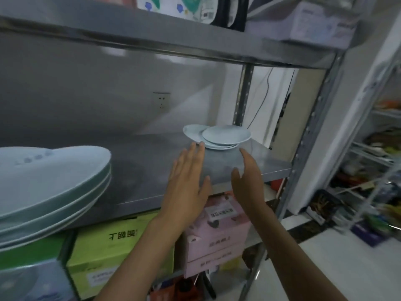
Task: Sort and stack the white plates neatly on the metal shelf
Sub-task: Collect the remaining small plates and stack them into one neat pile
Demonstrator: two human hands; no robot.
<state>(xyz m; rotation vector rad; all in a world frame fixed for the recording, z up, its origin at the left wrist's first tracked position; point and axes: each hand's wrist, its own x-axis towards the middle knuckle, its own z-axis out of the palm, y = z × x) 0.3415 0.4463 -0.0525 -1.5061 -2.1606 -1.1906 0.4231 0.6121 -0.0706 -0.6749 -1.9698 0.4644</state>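
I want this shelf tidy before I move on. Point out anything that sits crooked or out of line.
The small stack of white plates at the back right of the metal shelf is uneven: its top plate sits shifted right, and another plate pokes out to the left. The large plate stack at left looks aligned. Both hands, left hand and right hand, are open, holding nothing.

Both forearms reach forward and up over the shelf's (249, 170) front edge. The left hand (187, 181) is flat, fingers straight and together, palm down. The right hand (247, 181) stands edge-on, fingers straight, holding nothing.
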